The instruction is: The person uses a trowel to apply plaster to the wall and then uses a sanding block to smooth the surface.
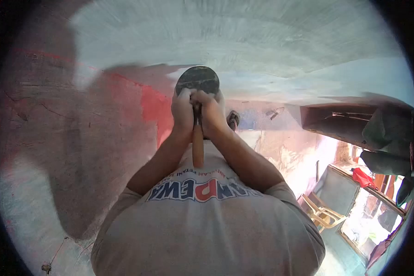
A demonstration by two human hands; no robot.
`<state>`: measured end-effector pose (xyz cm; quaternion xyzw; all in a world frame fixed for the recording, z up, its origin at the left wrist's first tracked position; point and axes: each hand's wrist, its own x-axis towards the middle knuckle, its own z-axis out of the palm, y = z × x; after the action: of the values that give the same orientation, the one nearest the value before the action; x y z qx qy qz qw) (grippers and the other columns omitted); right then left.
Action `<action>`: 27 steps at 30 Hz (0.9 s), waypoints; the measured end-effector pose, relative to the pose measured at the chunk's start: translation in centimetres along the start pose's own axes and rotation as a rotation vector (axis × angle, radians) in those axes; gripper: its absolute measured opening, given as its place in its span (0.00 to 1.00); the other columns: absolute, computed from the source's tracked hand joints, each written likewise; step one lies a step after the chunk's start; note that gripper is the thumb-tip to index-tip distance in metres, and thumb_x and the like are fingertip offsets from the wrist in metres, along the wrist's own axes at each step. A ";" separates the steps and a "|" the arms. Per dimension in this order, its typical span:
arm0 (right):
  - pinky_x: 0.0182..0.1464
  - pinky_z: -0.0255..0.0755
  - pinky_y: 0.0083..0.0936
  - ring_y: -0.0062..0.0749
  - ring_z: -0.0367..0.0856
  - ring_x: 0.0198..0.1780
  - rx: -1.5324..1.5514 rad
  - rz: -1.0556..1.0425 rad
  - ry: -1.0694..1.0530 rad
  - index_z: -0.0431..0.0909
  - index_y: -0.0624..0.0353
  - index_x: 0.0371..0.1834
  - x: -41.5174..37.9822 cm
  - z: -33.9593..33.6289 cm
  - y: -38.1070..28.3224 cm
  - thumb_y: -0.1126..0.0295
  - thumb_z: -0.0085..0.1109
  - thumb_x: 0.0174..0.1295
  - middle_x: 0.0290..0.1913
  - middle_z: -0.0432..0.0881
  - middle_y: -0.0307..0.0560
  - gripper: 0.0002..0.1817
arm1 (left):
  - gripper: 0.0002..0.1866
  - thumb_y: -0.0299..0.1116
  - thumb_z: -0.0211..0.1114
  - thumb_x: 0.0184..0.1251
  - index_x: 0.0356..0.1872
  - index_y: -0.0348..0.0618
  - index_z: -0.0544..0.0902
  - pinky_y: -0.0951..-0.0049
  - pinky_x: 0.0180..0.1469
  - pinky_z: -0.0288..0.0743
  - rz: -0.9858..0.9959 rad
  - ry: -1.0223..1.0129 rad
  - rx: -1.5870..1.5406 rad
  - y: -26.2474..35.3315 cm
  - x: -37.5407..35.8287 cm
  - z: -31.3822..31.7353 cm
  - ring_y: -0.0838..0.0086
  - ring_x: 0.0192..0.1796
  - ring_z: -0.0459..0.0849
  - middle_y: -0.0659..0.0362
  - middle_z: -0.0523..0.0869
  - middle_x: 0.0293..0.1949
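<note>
Both hands are together in front of my chest, around a wooden-handled tool [198,149] with a dark metal neck. Its handle points back towards my shirt. Beyond my knuckles shows a dark rounded plate [198,79], its surface scuffed. My left hand [184,112] is closed at the left side of the neck, with fingers at the plate's near edge. On the other side my right hand [210,112] is closed too, its thumb and fingers curled at the same edge. The fingers' undersides are hidden.
A pale plastered wall [244,37] rises ahead, with a red-stained surface [156,110] at left. A sandal [233,119] shows past my right wrist. To the right are a wooden chair [324,211], a red cloth [364,178], dark hanging cloths [382,133] and a bright framed opening [368,230].
</note>
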<state>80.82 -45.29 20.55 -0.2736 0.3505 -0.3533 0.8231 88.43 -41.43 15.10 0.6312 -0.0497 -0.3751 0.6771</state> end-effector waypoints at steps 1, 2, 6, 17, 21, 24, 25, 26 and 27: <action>0.33 0.73 0.25 0.26 0.79 0.30 0.022 -0.034 0.007 0.78 0.65 0.32 -0.4 0.4 -0.4 0.81 0.56 0.53 0.29 0.79 0.40 0.04 | 0.10 0.32 0.52 0.67 0.39 0.37 0.78 0.72 0.44 0.73 0.002 0.017 -0.080 2.1 -1.5 1.3 0.74 0.39 0.79 0.59 0.81 0.38; 0.32 0.73 0.24 0.26 0.78 0.28 0.029 -0.025 0.032 0.78 0.65 0.32 -0.2 0.6 -0.5 0.81 0.56 0.53 0.28 0.79 0.40 0.04 | 0.11 0.33 0.52 0.67 0.38 0.37 0.79 0.72 0.44 0.73 -0.004 0.036 -0.159 3.1 -2.6 1.8 0.74 0.39 0.79 0.59 0.81 0.38; 0.34 0.73 0.23 0.26 0.79 0.31 -0.170 -0.044 -0.071 0.77 0.65 0.36 3.4 -2.7 3.3 0.81 0.56 0.54 0.32 0.80 0.42 0.07 | 0.09 0.31 0.54 0.66 0.38 0.37 0.79 0.71 0.44 0.74 0.059 -0.035 0.078 -2.2 2.6 -0.9 0.73 0.39 0.80 0.59 0.81 0.35; 0.31 0.73 0.25 0.27 0.78 0.28 -0.060 0.049 0.016 0.78 0.65 0.29 1.5 -1.2 1.7 0.81 0.56 0.52 0.27 0.80 0.42 0.03 | 0.10 0.30 0.53 0.67 0.41 0.37 0.79 0.72 0.45 0.73 -0.106 0.030 -0.174 0.5 -0.7 0.4 0.74 0.39 0.79 0.59 0.81 0.37; 0.32 0.72 0.24 0.26 0.79 0.30 0.029 -0.068 0.027 0.77 0.66 0.32 0.5 0.5 0.8 0.83 0.55 0.52 0.30 0.80 0.43 0.06 | 0.09 0.30 0.53 0.66 0.41 0.37 0.79 0.73 0.45 0.74 -0.024 -0.017 -0.181 1.2 -1.3 0.3 0.75 0.40 0.79 0.58 0.81 0.38; 0.31 0.72 0.24 0.26 0.78 0.29 -0.002 0.006 -0.024 0.77 0.65 0.33 1.7 -0.7 2.0 0.83 0.55 0.53 0.30 0.79 0.41 0.05 | 0.10 0.28 0.52 0.65 0.41 0.37 0.79 0.72 0.47 0.75 -0.047 -0.008 -0.186 -1.0 0.8 -0.3 0.75 0.41 0.80 0.57 0.82 0.39; 0.31 0.72 0.24 0.26 0.77 0.29 0.001 -0.003 -0.019 0.77 0.65 0.32 2.0 -0.7 2.0 0.83 0.55 0.53 0.29 0.79 0.40 0.05 | 0.10 0.29 0.52 0.66 0.40 0.37 0.79 0.72 0.46 0.74 -0.020 -0.016 -0.195 -0.5 0.5 0.0 0.75 0.41 0.80 0.57 0.82 0.38; 0.30 0.71 0.24 0.25 0.77 0.28 -0.018 0.026 -0.020 0.77 0.65 0.30 1.6 -1.1 2.0 0.82 0.55 0.53 0.28 0.79 0.40 0.03 | 0.10 0.29 0.51 0.66 0.39 0.37 0.79 0.72 0.45 0.74 0.002 -0.022 -0.203 -0.2 -0.1 0.0 0.75 0.40 0.80 0.58 0.82 0.38; 0.30 0.71 0.24 0.25 0.77 0.28 0.014 -0.003 0.011 0.78 0.65 0.30 0.8 -0.5 1.6 0.81 0.55 0.54 0.28 0.79 0.40 0.03 | 0.10 0.29 0.51 0.66 0.38 0.37 0.80 0.72 0.44 0.74 0.021 -0.026 -0.211 -0.1 -0.5 0.0 0.75 0.40 0.80 0.58 0.82 0.37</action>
<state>81.51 -45.04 18.83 -0.2664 0.3523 -0.3582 0.8225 88.04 -41.16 15.16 0.5509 -0.0254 -0.3796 0.7428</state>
